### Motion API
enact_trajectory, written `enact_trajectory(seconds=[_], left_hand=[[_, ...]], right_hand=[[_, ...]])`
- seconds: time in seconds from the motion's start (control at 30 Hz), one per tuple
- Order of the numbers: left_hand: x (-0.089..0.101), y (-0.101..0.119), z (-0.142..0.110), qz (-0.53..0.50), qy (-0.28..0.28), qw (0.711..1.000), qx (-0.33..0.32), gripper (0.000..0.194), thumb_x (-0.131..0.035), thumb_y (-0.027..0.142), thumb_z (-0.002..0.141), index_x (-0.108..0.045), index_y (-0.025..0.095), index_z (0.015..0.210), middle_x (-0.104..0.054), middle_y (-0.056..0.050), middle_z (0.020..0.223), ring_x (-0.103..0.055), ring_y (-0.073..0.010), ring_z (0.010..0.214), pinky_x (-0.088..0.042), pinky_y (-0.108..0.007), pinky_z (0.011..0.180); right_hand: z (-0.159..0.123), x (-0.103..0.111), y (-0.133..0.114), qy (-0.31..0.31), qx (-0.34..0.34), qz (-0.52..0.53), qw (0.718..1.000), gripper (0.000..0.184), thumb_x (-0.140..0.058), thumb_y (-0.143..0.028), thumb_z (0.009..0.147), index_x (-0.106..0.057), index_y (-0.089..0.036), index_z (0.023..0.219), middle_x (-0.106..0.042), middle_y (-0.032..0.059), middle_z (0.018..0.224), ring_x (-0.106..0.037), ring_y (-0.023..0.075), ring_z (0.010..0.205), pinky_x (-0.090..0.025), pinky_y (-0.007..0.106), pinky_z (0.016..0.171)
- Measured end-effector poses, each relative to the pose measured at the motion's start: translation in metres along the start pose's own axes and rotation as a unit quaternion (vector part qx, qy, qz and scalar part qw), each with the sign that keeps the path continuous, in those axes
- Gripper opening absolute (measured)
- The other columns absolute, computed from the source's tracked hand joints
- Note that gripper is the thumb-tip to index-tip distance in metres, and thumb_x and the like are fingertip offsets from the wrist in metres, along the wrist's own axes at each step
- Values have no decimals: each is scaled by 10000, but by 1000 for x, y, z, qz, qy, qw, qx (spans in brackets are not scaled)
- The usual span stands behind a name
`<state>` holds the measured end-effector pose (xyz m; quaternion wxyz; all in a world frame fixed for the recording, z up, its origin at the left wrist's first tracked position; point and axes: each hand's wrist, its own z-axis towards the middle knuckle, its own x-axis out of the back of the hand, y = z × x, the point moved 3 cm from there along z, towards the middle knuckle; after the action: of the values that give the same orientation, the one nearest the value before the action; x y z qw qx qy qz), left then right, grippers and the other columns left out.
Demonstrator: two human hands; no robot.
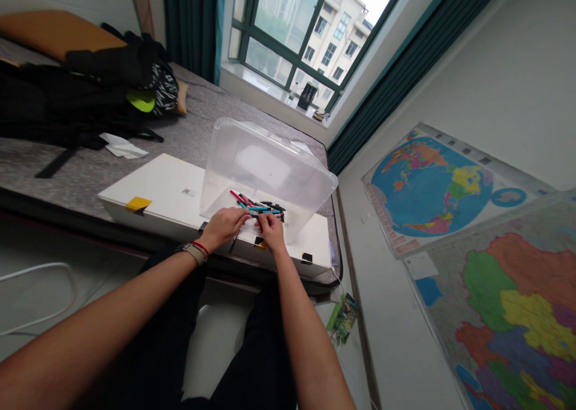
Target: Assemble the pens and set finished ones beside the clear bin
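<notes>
Clear plastic bin (pixel 294 168) on the bed (pixel 198 92), seemingly lying on its side, mouth towards the seated person; white boxes under and left of it. A loose heap of pens (pixel 266 209) lies just inside the mouth of the bin: red, blue and dark ones, some crossed over others.

Left hand (pixel 224 227) and right hand (pixel 271 230) at the bin's mouth, very near each other, at the front of the heap. Fingertips of each drawn in close, as if pinching something slim. From where I stand, cannot tell whether they are clamped on a pen or only touching one.

Risks, my judgement. Pens are likely round enough to roll; a brush from the right hand's knuckles could send the top ones towards the bin's open side. In front of the bin, only the fronts of the left white box (pixel 162 185) and right white box (pixel 317 236), then the bed's edge; a stray pen could reach the floor (pixel 40 245). The gap between the boxes could swallow one too. A forearm bump might tip or slide the bin. Any uncapped tip, too small to check, could mark fingers.
</notes>
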<state>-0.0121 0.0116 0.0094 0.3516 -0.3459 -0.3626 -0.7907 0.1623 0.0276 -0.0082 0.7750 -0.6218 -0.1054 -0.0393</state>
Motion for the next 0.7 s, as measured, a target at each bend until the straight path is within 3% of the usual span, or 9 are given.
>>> enact_trajectory(seconds=[0.3,0.57,0.7], left_hand=[[2,3,1,50,-15,999,-1,444,-279,428,1008,-634,186,892,-644,-80,751,-598,-218,728,-412,-334,704],[8,9,1,-25,-11,999,-22,348,-371,400,992,-653,228,1101,-672,-79,1009,-631,-201,886,-470,-319,790],[14,11,6,-70,16,997,5,357,-383,385,990,-603,219,1218,-630,-94,1142,-624,-195,958,-494,-322,843]], right_hand=[[-1,-1,-5,-8,-6,45,999,330,-575,-524,857,-613,-206,778,-647,-1,690,-535,131,575,-460,250,603],[1,2,-3,2,9,25,1000,387,-538,-547,875,-591,-208,694,-591,-20,590,-531,135,563,-441,249,597],[2,4,0,36,-3,82,996,385,-571,-552,850,-599,-201,694,-624,-4,605,-534,131,533,-444,252,569]])
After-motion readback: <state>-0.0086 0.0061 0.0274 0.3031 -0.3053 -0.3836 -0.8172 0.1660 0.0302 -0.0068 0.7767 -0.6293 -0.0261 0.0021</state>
